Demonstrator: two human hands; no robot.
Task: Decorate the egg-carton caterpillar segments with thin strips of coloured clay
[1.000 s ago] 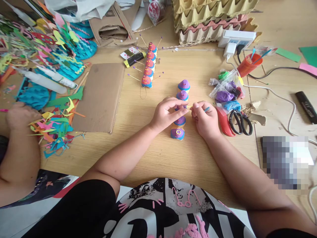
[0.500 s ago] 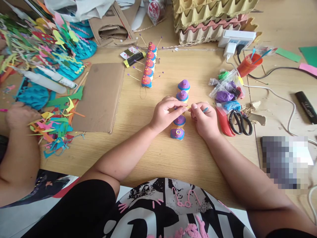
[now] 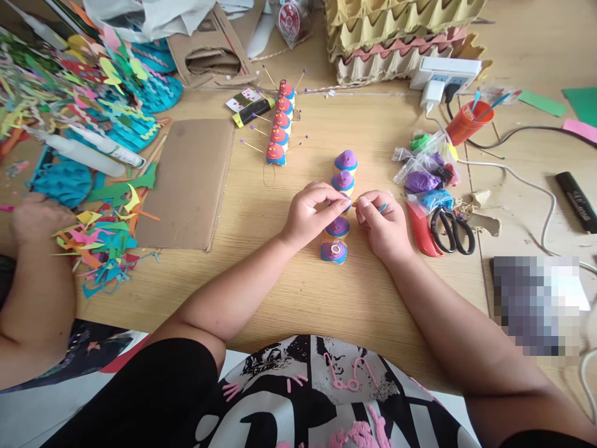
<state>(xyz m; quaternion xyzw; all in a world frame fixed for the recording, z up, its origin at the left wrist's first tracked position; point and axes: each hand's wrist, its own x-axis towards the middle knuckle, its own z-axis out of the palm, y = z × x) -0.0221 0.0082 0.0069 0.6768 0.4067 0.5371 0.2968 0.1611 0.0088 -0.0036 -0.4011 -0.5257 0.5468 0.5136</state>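
Note:
A row of purple and blue egg-carton cups (image 3: pixel 334 251) stands upright on the wooden table, a small yellow ring on the nearest one. Over the middle of the row my left hand (image 3: pixel 313 214) is closed in a pinch; what it holds is too small to make out. Just right of the row, my right hand (image 3: pixel 385 225) is closed around a thin blue-tipped tool (image 3: pixel 383 208), with a tiny yellow bit at its fingertips. A short gap separates the two hands. Farther back left stands a finished-looking red and blue caterpillar (image 3: pixel 278 134) with purple-tipped sticks.
Black-handled scissors (image 3: pixel 452 231), bagged clay (image 3: pixel 422 181) and a red cup (image 3: pixel 469 122) lie to the right. Cardboard (image 3: pixel 186 183) and paper scraps (image 3: pixel 105 239) are left, beside another person's hand (image 3: pixel 40 218). Egg trays (image 3: pixel 401 37) and a power strip (image 3: pixel 446 71) stand behind.
My fingertips have moved slightly apart, widening the gap between the hands. The left fingertips shifted a little left, and the blue-tipped tool moved slightly left too.

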